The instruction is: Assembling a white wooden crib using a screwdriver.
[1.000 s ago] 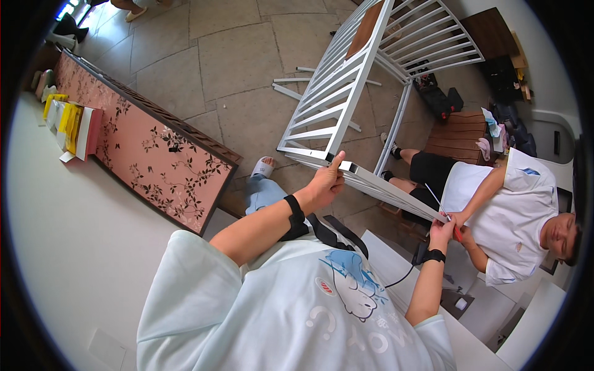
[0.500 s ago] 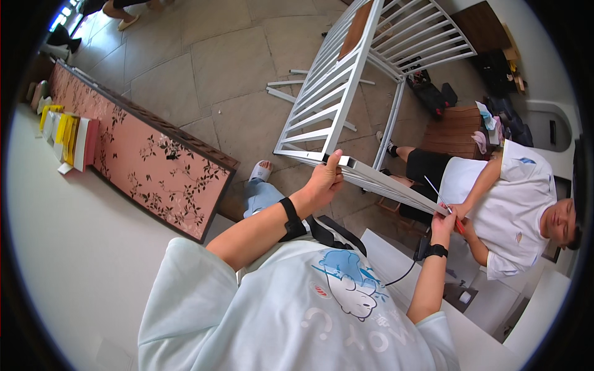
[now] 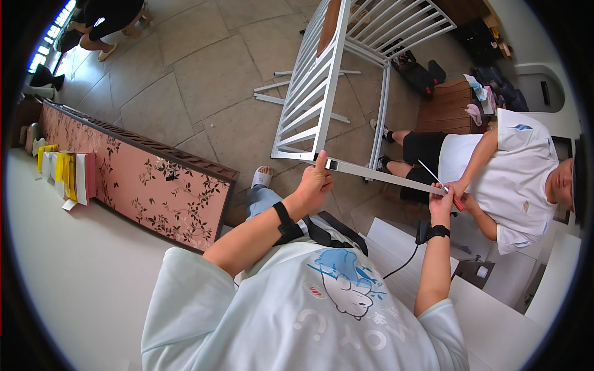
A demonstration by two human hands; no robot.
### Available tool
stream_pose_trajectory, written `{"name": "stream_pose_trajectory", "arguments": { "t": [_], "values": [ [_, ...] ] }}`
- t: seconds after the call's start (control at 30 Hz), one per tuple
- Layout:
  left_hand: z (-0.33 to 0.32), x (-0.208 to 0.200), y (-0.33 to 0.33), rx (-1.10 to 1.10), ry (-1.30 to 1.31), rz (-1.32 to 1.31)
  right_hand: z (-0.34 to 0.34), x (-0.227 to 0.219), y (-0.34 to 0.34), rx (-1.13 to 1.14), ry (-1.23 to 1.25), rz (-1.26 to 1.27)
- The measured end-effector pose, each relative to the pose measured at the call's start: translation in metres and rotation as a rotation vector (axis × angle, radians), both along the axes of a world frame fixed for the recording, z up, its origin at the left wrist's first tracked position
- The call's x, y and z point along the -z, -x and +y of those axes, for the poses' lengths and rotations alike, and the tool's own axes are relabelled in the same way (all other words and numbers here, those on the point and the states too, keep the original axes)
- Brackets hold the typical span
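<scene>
A white slatted metal panel (image 3: pixel 383 177) runs edge-on in front of me, meeting a larger white slatted frame (image 3: pixel 309 117) at its left corner. My left hand (image 3: pixel 314 184) is closed around that corner, thumb up along the joint. At the panel's right end, my right hand (image 3: pixel 440 207) grips the bar from below. A co-worker's hands (image 3: pixel 461 193) are right beside it, holding a screwdriver (image 3: pixel 456 202) with a red handle and a long thin shaft. Whether its tip touches anything I cannot tell.
The co-worker (image 3: pixel 526 179) in a white shirt is close on my right. A pink floral-topped table (image 3: pixel 167 179) stands left, beside yellow and white boxes (image 3: pixel 65 173). Loose white bars (image 3: pixel 278 99) lie on the stone floor. Another person (image 3: pixel 108 25) is far left.
The joined panel has turned, so its slats no longer show, only its edge. The scene has shifted slightly left in view. Both my hands keep their hold; the co-worker's screwdriver stays near my right hand.
</scene>
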State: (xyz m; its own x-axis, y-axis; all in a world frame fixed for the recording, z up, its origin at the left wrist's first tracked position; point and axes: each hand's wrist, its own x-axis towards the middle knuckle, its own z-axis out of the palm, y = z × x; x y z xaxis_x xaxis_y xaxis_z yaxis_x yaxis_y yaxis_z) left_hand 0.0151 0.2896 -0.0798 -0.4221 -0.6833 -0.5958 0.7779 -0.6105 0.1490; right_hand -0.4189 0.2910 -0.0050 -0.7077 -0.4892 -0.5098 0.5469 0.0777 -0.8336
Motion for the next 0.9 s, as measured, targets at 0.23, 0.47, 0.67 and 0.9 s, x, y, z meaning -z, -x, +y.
{"name": "stream_pose_trajectory", "arguments": {
  "t": [0.23, 0.47, 0.67, 0.9],
  "values": [
    [0.009, 0.011, -0.017, 0.128, 0.127, 0.090, 0.026, -0.015, -0.019, -0.092, -0.023, -0.019],
    [0.013, 0.024, -0.033, 0.283, 0.142, 0.086, 0.076, -0.040, -0.061, -0.133, 0.006, 0.050],
    [0.013, 0.037, -0.031, 0.272, 0.219, 0.007, 0.133, -0.051, -0.083, -0.014, 0.195, -0.039],
    [0.020, 0.023, -0.034, 0.251, 0.226, -0.163, 0.216, -0.020, -0.047, 0.186, 0.256, -0.331]
  ]
}}
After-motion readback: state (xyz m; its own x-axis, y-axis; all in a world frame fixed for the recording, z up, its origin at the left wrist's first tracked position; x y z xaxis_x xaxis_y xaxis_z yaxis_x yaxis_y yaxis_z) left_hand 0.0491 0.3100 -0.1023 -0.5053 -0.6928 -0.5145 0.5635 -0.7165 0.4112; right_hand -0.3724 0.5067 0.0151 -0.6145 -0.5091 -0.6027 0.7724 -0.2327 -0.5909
